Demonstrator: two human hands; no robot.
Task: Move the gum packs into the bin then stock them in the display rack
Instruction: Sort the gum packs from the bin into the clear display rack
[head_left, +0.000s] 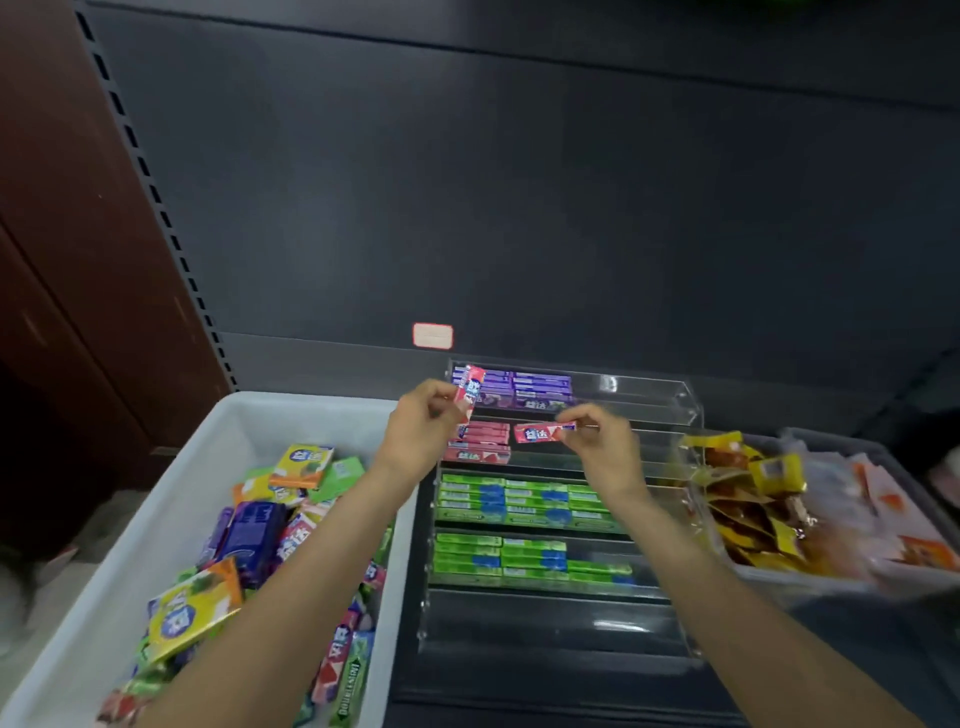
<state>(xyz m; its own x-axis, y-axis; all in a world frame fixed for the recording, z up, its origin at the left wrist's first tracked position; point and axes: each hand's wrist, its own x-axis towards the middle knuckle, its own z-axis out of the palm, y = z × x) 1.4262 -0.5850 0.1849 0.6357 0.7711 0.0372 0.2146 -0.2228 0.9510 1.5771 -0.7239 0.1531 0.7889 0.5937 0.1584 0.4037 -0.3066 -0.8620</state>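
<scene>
Left hand (422, 423) is pinching a red pack (469, 391) tilted nearly upright, and right hand (602, 441) pinches another red one (543, 433) flat by its end, both over the rack's (644, 519) second row from the far end. Rack's got purple packs (540, 387) far, red stack (480, 441) next, green rows (519, 501) nearer. White bin (171, 499) of mixed gum sits left, snack tray (810, 577) right.

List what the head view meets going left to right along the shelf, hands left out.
White bin of mixed gum packs → clear display rack with purple, pink and green packs → clear tub of yellow snack packets → packets with orange marks.
</scene>
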